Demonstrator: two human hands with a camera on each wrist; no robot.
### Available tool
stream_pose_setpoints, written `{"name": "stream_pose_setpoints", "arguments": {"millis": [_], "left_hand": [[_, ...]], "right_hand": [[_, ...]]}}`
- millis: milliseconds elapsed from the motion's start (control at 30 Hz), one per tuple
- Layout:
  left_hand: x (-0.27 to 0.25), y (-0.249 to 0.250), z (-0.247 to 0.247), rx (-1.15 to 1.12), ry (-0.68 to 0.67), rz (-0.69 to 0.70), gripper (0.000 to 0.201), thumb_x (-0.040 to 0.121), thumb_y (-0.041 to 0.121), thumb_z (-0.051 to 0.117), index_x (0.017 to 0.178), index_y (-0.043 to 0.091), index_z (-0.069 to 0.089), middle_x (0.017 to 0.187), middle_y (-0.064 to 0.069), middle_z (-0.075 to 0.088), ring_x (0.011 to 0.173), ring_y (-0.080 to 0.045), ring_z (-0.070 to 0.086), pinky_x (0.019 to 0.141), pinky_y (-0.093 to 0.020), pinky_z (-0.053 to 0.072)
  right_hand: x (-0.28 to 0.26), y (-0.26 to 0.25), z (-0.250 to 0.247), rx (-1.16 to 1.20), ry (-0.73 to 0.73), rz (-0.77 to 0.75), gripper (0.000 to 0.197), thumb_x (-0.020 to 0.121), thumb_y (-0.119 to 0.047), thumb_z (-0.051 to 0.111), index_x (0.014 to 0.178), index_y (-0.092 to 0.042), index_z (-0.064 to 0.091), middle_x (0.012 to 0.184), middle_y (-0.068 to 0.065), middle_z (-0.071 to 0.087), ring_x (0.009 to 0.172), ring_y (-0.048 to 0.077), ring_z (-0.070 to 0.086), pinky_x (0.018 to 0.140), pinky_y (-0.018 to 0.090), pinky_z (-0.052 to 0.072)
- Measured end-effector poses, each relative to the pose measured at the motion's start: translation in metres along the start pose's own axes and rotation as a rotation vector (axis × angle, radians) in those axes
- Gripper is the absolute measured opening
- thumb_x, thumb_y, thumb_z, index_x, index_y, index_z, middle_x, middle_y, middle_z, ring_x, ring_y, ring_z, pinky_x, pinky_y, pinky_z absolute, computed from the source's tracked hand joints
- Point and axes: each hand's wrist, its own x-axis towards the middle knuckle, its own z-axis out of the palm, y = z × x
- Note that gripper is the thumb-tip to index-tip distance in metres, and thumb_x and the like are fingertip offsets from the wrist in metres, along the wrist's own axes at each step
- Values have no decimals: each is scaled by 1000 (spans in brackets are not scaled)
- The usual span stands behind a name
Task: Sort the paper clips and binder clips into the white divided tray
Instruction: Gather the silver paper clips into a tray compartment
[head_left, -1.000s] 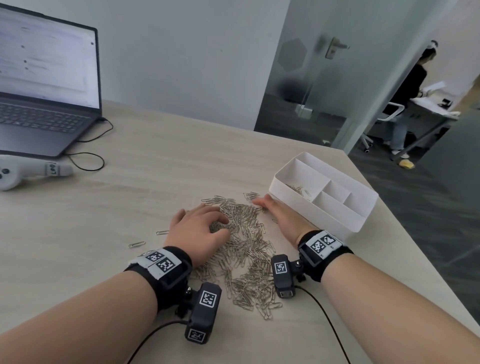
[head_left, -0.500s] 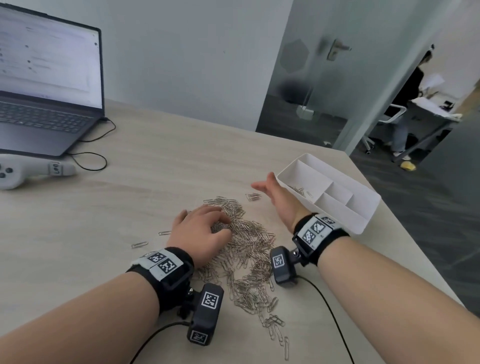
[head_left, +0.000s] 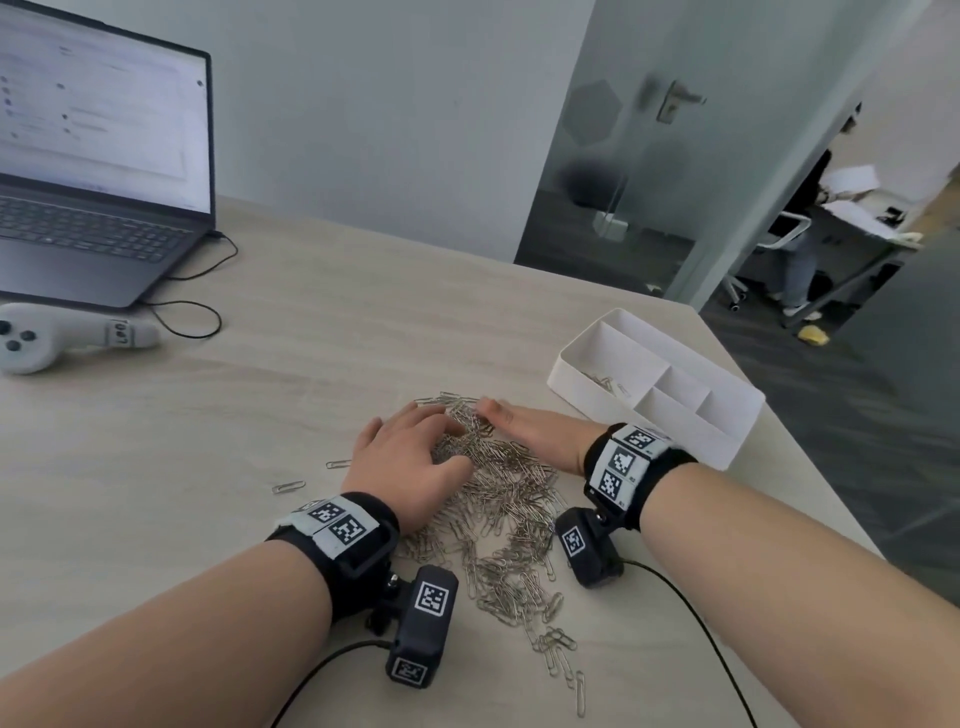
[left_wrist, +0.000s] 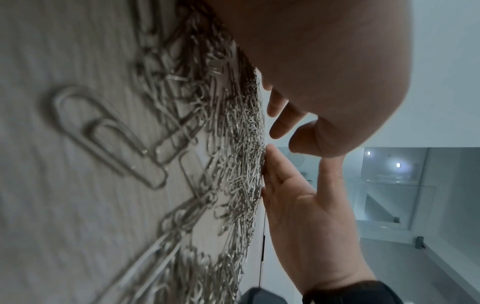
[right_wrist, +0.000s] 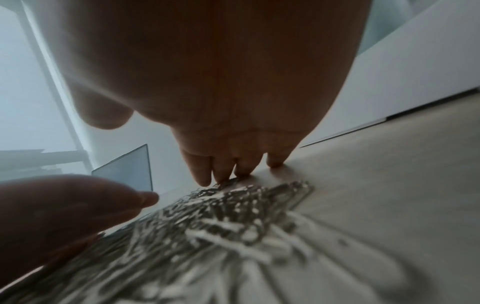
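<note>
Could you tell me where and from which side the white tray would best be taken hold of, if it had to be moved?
Probably by the long outer wall of the white tray facing the right hand, thumb outside and fingers over the rim. The wall is straight and upright, the compartments are open-topped, and only a few paper clips lie inside.

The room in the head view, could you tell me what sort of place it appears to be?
Most likely an office. An open laptop sits on a pale wood-grain desk, a glass door leads out, and beyond it a person stands at another desk with papers.
</note>
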Motion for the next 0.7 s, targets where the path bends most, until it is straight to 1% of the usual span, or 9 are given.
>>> {"name": "stream_pose_setpoints", "arguments": {"millis": [67,200,300,433,467,500,533,600,700], "left_hand": [[-1,1,-1,-8,1,0,61,69,54,41,127,42,56,154,16,39,147,-8,24,122,-49,10],[-4,-1,-5,-69,20,3,64,65,56,39,122,37,61,147,11,48,142,-14,36,118,-52,24],[-5,1,-6,-127,31,-7,57,69,51,45,120,33,63,142,8,53,135,-17,45,112,-52,35],[1,6,-16,-353,93,-127,39,89,33,53,126,23,62,141,5,52,108,-10,59,81,-28,56],[6,5,-19,-313,88,-125,43,90,35,52,131,23,60,145,5,50,113,-12,58,86,-28,56],[14,2,-21,-223,67,-110,52,87,40,49,136,24,57,151,4,45,129,-17,51,103,-37,50],[23,-1,-22,-121,30,-101,62,83,46,45,141,25,53,157,2,39,143,-22,36,116,-46,35],[41,-5,-24,56,-65,-124,78,77,55,37,150,27,40,163,0,26,152,-24,16,122,-52,16],[63,-5,-19,193,-202,-98,85,79,62,35,156,28,25,167,0,13,154,-24,7,123,-54,9]], "right_hand": [[-6,5,8,11,-14,-40,84,93,-74,9,160,-26,19,168,-5,16,153,9,15,118,23,2],[-27,10,17,167,-31,-109,89,82,-85,11,149,-36,46,157,-8,41,141,6,39,124,34,20],[-43,19,18,344,66,-126,90,86,-83,4,149,-34,45,159,-9,38,147,8,33,125,40,16],[-51,32,18,651,316,-75,88,85,-81,5,136,-33,58,144,-14,57,138,3,45,124,43,21],[-51,35,18,730,364,-49,86,84,-81,7,129,-33,62,138,-13,62,134,3,48,123,44,24],[-51,37,17,801,404,-19,85,84,-80,8,125,-31,64,133,-12,65,131,5,51,122,45,25],[-50,39,16,867,432,4,84,86,-78,8,123,-29,65,130,-10,68,129,7,53,121,46,27],[-47,47,15,977,479,30,83,92,-75,9,122,-23,67,124,-7,72,125,10,57,119,47,29],[-45,55,14,1058,500,41,84,94,-73,9,121,-20,68,119,-5,74,123,10,59,117,46,30]]}}
